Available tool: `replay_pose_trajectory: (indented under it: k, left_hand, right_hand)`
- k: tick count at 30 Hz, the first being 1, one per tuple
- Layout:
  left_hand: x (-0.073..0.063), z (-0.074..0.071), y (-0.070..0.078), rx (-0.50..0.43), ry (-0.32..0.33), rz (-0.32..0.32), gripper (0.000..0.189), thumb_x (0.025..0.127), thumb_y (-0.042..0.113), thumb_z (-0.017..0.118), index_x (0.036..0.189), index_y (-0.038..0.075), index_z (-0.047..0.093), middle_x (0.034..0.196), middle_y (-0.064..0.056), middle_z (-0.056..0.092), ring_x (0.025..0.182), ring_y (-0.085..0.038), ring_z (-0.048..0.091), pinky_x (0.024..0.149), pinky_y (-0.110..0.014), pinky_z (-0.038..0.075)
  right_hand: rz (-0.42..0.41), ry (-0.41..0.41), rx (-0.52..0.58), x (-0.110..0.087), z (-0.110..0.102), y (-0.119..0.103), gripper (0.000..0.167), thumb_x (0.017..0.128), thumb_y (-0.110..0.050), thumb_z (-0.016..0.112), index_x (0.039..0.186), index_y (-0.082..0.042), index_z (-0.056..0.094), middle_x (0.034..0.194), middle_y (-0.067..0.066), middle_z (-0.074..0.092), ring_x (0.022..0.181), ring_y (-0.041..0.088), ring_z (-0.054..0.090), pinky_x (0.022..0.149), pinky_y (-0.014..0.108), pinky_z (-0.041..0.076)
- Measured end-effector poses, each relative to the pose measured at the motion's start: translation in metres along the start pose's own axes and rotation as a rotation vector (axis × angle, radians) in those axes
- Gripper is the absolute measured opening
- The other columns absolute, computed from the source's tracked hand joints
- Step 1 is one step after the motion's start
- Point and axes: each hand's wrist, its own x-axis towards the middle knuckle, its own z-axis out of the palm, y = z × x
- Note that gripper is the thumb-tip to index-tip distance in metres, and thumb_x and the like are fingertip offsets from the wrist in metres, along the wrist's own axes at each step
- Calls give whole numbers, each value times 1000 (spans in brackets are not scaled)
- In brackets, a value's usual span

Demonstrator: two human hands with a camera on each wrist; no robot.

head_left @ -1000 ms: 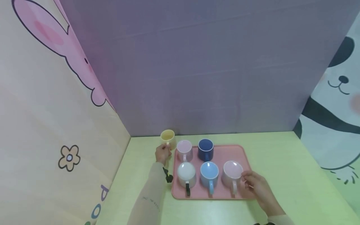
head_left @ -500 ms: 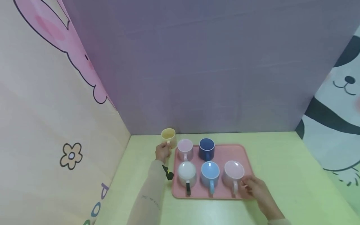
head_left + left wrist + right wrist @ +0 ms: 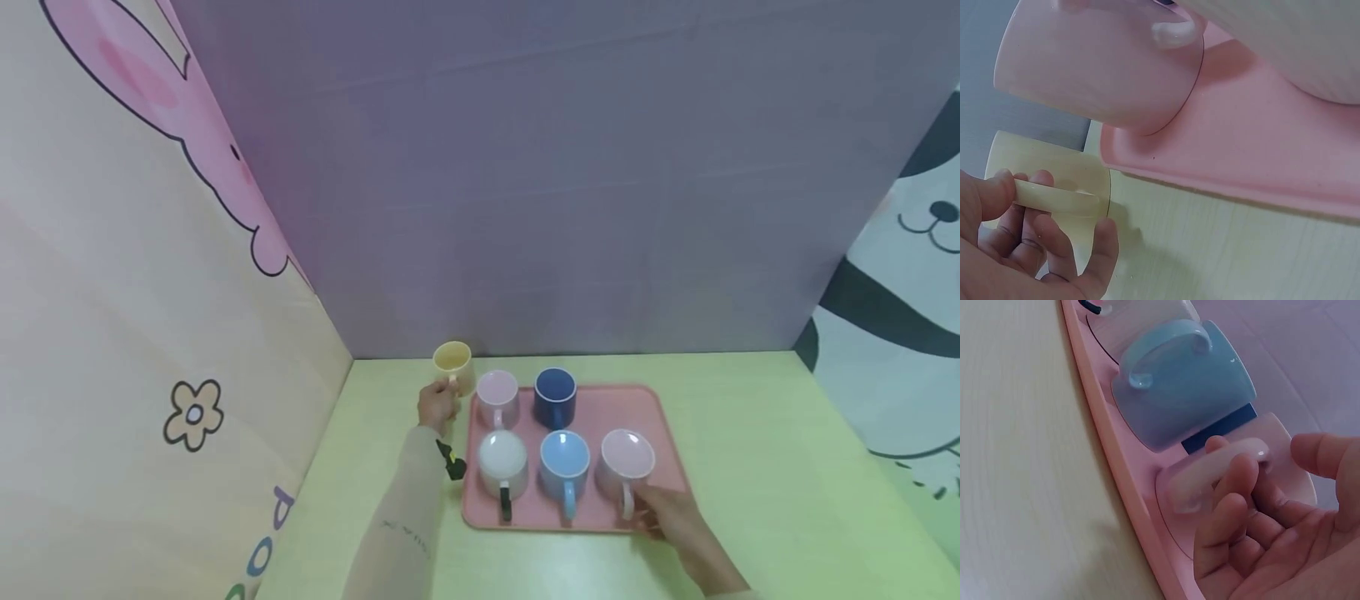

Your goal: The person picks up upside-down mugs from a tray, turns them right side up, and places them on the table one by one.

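Down from its spot beside the rim, the right hand [image 3: 667, 512] is now at the handle of the front-right pale pink mug [image 3: 617, 467], while the left hand has stayed at the yellow mug [image 3: 454, 365]. That left hand [image 3: 1016, 240] pinches the yellow mug's handle [image 3: 1054, 199] between thumb and fingers, the remaining fingers loosely bent below; in the head view the hand covers most of this handle. The yellow mug is upright just off the far left corner of the pink tray [image 3: 615, 406]; whether its base touches the tabletop [image 3: 765, 467] I cannot tell. At the front-right mug, the right hand's fingers are bent narrowly about the handle, one fingertip showing past it, and the thumb stands apart; I cannot tell whether the grip has closed. The mug stands on the tray, its lower wall partly hidden by those fingers. Beside it are a light blue mug [image 3: 564, 467] and a white mug [image 3: 501, 471] with a partly black handle, cut off in both wrist views. Behind stand a smaller pale pink mug [image 3: 498, 400] and a navy mug [image 3: 555, 398], only a strip of which shows from the right wrist. A black-and-yellow item [image 3: 452, 461] by the left sleeve [image 3: 397, 517] is too small to identify.
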Motion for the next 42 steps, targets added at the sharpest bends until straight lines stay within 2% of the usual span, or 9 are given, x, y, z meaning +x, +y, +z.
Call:
replay_pose_trajectory:
  k: [6, 16, 20, 24, 28, 31, 35, 42]
  left_hand:
    - [-2, 1, 1, -26, -5, -6, 26, 101, 18, 63, 111, -5, 70, 99, -19, 74, 53, -6, 46, 53, -22, 43]
    - [-4, -1, 4, 1, 8, -15, 27, 101, 20, 63, 113, -3, 71, 99, -17, 72, 56, -8, 46, 51, -21, 41]
    - [-3, -1, 2, 77, 33, -1, 28, 99, 23, 65, 113, -1, 73, 103, -18, 73, 68, -14, 57, 59, -24, 47]
    - [-2, -1, 2, 144, 53, 13, 30, 97, 23, 67, 113, -2, 73, 110, -21, 73, 86, -25, 67, 74, -31, 54]
    - [-2, -1, 4, 165, 71, 26, 33, 95, 22, 70, 116, -3, 70, 118, -22, 71, 105, -34, 66, 91, -41, 55]
    - [-4, -3, 9, 157, 85, 48, 32, 91, 18, 73, 115, -2, 67, 120, -22, 69, 111, -38, 64, 97, -47, 53]
    - [-9, -6, 16, 139, 90, 78, 28, 88, 13, 74, 111, 0, 67, 118, -21, 69, 110, -38, 65, 97, -48, 53]
    - [-22, -8, 22, 116, 45, 159, 20, 92, 11, 72, 109, 0, 69, 109, -19, 72, 102, -34, 69, 88, -40, 58]
  right_hand:
    - [-9, -51, 29, -1, 1, -3, 49, 104, -46, 54, 110, 0, 70, 91, 3, 76, 73, 10, 64, 68, 23, 52]
    - [-31, -61, 33, 1, 6, -4, 48, 105, -44, 53, 108, 1, 70, 88, 3, 74, 77, 12, 65, 71, 26, 54]
    - [-41, -60, 46, 1, 8, -2, 45, 105, -40, 54, 109, 3, 68, 84, 1, 70, 76, 11, 62, 73, 25, 55]
    - [-45, -54, 51, 1, 10, 0, 44, 105, -37, 54, 109, 5, 67, 83, 1, 70, 75, 11, 63, 73, 25, 55]
    - [-38, -37, 52, 2, 11, 1, 43, 105, -35, 54, 108, 6, 67, 82, 2, 69, 74, 11, 62, 72, 26, 54]
    - [-39, -24, 57, 2, 11, 1, 42, 105, -33, 54, 108, 7, 68, 80, 1, 68, 72, 11, 62, 70, 26, 54]
    - [-44, -22, 65, 2, 11, 1, 40, 106, -30, 54, 109, 8, 67, 80, 1, 67, 70, 10, 60, 67, 24, 53]
    - [-43, -1, 73, 1, 13, 1, 39, 106, -27, 53, 115, 9, 65, 86, 4, 70, 71, 9, 61, 64, 21, 51]
